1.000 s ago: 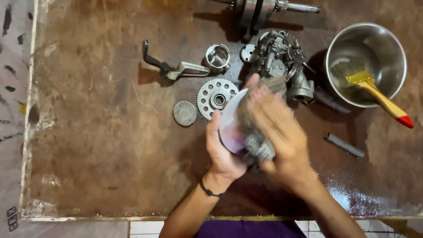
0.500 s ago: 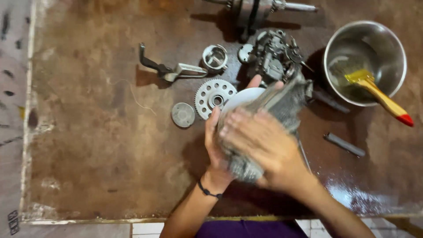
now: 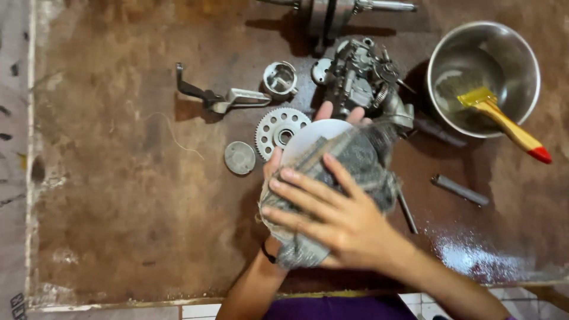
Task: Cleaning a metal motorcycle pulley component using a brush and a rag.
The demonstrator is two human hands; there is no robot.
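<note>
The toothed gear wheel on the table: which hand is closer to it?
Left. The left hand, holding a pale round disc, sits just right of the gear wheel. The right hand, pressing a grey rag on the disc, lies lower and farther away.

The rag [image 3: 332, 178] and right hand [image 3: 338, 219] hide most of the left hand [image 3: 278, 172] and the pale disc [image 3: 311, 135]; the shaft [image 3: 338, 12] is cut off at the top edge.
</note>
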